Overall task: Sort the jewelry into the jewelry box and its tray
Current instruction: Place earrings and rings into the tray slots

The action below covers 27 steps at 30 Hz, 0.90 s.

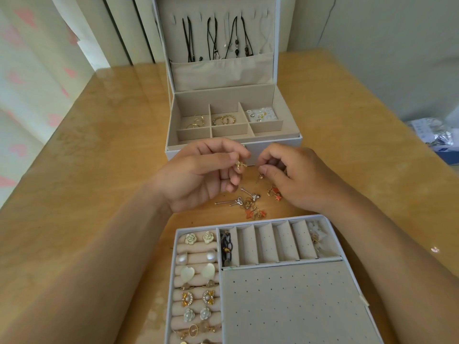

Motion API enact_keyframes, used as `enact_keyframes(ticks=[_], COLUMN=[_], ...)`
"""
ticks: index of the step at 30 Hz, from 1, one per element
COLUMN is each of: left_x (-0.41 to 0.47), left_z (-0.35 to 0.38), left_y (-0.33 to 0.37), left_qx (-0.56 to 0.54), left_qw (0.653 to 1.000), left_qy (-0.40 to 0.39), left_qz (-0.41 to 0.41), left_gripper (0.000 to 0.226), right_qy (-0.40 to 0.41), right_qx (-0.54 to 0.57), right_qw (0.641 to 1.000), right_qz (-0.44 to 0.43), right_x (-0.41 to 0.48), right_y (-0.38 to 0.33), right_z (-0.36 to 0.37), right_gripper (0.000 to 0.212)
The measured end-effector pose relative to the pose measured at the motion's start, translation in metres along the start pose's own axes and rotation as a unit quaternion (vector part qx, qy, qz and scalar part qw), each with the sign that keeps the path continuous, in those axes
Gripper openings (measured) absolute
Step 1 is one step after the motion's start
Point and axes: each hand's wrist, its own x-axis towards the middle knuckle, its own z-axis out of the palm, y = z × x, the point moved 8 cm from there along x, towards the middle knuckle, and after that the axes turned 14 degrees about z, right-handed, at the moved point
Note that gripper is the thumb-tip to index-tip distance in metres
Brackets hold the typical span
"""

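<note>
Gold earring pinched in left grip, second earring pinched in right grip, four loose earrings nearby.

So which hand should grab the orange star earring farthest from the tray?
Probably the right hand: that star earring lies right beside it, farther from the left hand. Both already pinch small earrings.

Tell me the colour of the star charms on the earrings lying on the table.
Orange star charms, seen best in the head view.
</note>
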Motion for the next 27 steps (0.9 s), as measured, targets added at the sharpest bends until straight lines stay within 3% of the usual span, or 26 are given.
enact_keyframes(ticks=[9, 18, 23, 27], left_x=[-0.003, -0.004, -0.007, -0.008], left_z=[-0.001, -0.017, -0.021, -0.023], left_y=[-0.002, 0.009, 0.0, -0.003], left_qx=[-0.007, 0.003, 0.01, 0.004], left_qw=[0.999, 1.0, 0.999, 0.998], left_qy=[-0.014, 0.011, 0.029, 0.049], left_qz=[-0.034, -0.011, -0.03, -0.035], left_gripper=[0.009, 0.026, 0.025, 0.021], right_qy=[-0.006, 0.009, 0.01, -0.035], right_qx=[0.063, -0.006, -0.024, -0.034], right_qw=[0.998, 1.0, 1.0, 0.999], right_qz=[0.021, 0.002, -0.015, -0.022], right_x=[0.0, -0.002, -0.003, -0.007], right_y=[0.002, -0.001, -0.005, -0.011], right_z=[-0.002, -0.004, -0.006, -0.006], right_gripper=[0.014, 0.024, 0.025, 0.022])
